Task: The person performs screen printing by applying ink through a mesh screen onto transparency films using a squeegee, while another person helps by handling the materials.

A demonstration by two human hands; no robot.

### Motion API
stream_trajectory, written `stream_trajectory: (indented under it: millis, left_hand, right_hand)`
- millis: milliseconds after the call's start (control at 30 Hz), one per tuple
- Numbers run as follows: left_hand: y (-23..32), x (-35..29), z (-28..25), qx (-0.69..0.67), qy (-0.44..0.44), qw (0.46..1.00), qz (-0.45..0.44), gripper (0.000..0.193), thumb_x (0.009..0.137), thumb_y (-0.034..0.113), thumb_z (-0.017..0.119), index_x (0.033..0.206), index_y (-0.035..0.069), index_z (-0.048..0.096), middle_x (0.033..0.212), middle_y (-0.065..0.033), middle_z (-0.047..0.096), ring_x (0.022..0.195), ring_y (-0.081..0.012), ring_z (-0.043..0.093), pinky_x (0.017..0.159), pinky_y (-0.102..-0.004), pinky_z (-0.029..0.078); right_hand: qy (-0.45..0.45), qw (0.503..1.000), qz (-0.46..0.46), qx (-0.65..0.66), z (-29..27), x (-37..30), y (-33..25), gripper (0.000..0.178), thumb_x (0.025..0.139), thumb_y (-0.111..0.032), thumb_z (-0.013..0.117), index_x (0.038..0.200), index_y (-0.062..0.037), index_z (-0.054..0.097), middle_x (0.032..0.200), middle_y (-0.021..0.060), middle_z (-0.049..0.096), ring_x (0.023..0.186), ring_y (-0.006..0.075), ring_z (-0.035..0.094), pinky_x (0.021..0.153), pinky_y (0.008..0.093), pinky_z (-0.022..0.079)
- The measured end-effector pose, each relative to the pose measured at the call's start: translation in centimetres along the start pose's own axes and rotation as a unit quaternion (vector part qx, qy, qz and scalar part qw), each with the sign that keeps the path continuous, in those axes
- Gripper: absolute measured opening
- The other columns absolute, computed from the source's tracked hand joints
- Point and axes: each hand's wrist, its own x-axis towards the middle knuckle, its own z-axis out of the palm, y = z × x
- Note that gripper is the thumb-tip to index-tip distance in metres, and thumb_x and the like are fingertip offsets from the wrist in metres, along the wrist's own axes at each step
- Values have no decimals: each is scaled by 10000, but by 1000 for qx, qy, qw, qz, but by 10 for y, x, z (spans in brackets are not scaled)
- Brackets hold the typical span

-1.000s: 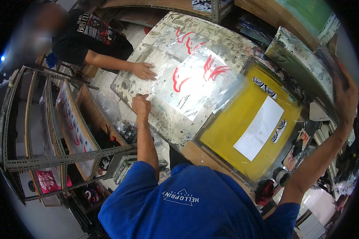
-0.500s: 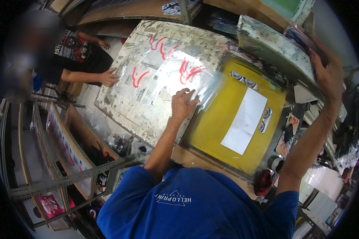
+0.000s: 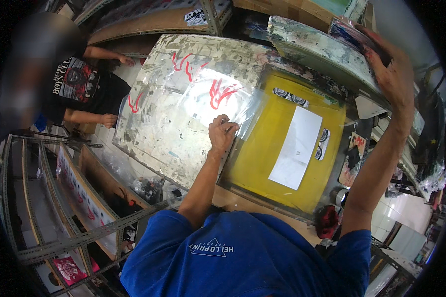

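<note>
The left hand (image 3: 221,133) is curling beside a clear sheet (image 3: 251,110), the right hand (image 3: 392,74) is cupping near a raised board (image 3: 314,54); I can't tell either grip.

White lettering (image 3: 211,248) and a triangular outline mark the blue shirt (image 3: 262,255), nearer the body than the left fingers (image 3: 217,124); pale lettering (image 3: 59,80) (beside a picture) crosses a co-worker's black shirt (image 3: 80,81), left of them; bold black-and-white lettering (image 3: 195,18) stands on a shelf board (image 3: 151,27), beyond them.

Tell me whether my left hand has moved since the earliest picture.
Yes. Judged against the paint-marked table, your left hand has moved right, from the table's left-front edge to beside the yellow panel.
</note>
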Motion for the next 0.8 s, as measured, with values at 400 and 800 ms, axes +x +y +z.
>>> stream_trajectory:
  millis: [400,800]
  left_hand:
    - [109,1,-14,-33,-194,972,127,283,822,331,754,1033,143,765,1350,-101,575,1250,-320,522,1041,-485,410]
    - [134,-20,103,44,-315,910,267,577,878,453,640,1400,226,547,1594,-75,305,1480,-374,216,1177,-620,150]
  right_hand:
    - [-48,997,34,45,-7,-2,-5,347,908,-184,651,1237,-76,668,1034,144,729,918,208,674,858,299,491]
    - [-12,995,85,-57,-27,3,-79,365,807,-246,694,1116,-55,733,909,159,745,792,247,697,765,322,536]
